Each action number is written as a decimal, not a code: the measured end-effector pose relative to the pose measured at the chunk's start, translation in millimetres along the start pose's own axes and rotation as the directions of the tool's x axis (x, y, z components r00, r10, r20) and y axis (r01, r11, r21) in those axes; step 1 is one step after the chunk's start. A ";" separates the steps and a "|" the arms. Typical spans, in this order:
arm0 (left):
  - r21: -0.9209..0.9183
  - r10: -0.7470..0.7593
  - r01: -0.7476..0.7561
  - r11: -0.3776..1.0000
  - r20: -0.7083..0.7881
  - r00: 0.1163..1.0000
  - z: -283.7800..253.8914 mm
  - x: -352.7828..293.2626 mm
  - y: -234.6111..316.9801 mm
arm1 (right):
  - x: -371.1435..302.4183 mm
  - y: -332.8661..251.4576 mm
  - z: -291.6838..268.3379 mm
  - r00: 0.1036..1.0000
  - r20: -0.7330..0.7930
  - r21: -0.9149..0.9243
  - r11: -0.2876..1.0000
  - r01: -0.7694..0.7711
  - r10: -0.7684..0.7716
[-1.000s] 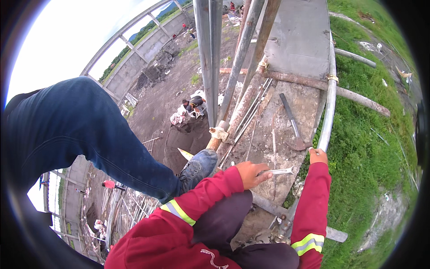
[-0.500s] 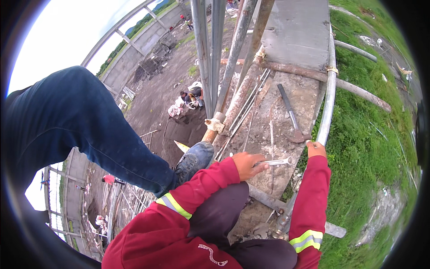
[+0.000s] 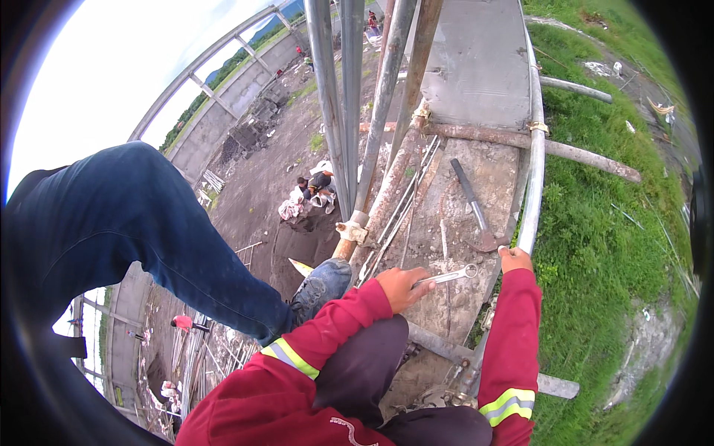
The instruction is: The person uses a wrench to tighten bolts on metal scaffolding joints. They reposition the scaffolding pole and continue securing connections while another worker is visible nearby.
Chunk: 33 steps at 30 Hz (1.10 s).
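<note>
My left hand point(image 3: 401, 288) is closed around a silver combination wrench point(image 3: 448, 276), whose ring end points right over the rough concrete ledge point(image 3: 428, 260). My right hand point(image 3: 515, 260) grips the long grey scaffold pipe point(image 3: 532, 197) running along the ledge's right edge. Just beyond that hand lies a hammer point(image 3: 470, 195) with a dark grip and a rusty head; the head is close to my fingers. Some thin metal rods point(image 3: 401, 204) lie along the ledge's left side.
A leg in blue jeans point(image 3: 149, 201) rests its grey shoe point(image 3: 323, 284) beside my left forearm. Upright pipes point(image 3: 349, 104) and a clamp point(image 3: 352, 231) stand ahead. A rusty crossbar point(image 3: 491, 135) spans the ledge. Far below are workers point(image 3: 320, 184) at left and grass point(image 3: 587, 230) at right.
The view has shifted slightly, so the ledge and hammer appear a little lower and further left. Both hands keep their holds; the wrench is tilted slightly more upward.
</note>
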<state>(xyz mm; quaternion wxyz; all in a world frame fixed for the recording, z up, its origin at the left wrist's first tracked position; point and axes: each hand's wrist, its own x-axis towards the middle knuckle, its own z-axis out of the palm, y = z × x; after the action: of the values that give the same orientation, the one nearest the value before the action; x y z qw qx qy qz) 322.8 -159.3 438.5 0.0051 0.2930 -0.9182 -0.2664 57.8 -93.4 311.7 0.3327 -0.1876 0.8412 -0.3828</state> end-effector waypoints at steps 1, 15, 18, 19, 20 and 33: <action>-0.004 -0.012 0.012 1.000 -0.013 1.000 0.0 -0.1 -1.2 | -0.3 0.0 -0.3 1.000 -0.008 -0.017 1.000 -0.006 0.006; 0.076 -0.001 -0.002 0.997 0.045 0.999 3.6 -1.8 -20.1 | 11.4 2.8 4.7 0.995 0.076 0.044 0.997 -0.070 0.067; 0.124 -0.014 0.003 0.992 0.091 0.996 1.5 -2.0 -24.0 | 5.3 0.5 4.4 0.994 0.059 0.050 0.994 -0.098 0.095; 0.113 -0.012 0.001 0.994 0.088 0.996 0.7 -2.9 -23.6 | 2.8 0.3 3.6 0.993 0.047 0.070 0.992 -0.107 0.104; 0.100 -0.011 0.002 0.995 0.086 0.996 -0.2 -2.8 -24.3 | 2.2 -0.3 4.1 0.991 0.036 0.075 0.988 -0.132 0.129; 0.233 0.144 -0.165 0.958 0.105 0.984 23.9 19.3 -91.1 | 10.5 1.8 4.9 0.985 0.143 0.086 0.991 -0.107 0.094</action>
<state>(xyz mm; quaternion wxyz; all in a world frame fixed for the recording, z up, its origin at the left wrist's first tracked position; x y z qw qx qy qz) 351.6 -220.6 370.3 -0.0496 0.2070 -0.9632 -0.1642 53.7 -100.8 303.5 0.4174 -0.1554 0.8057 -0.3904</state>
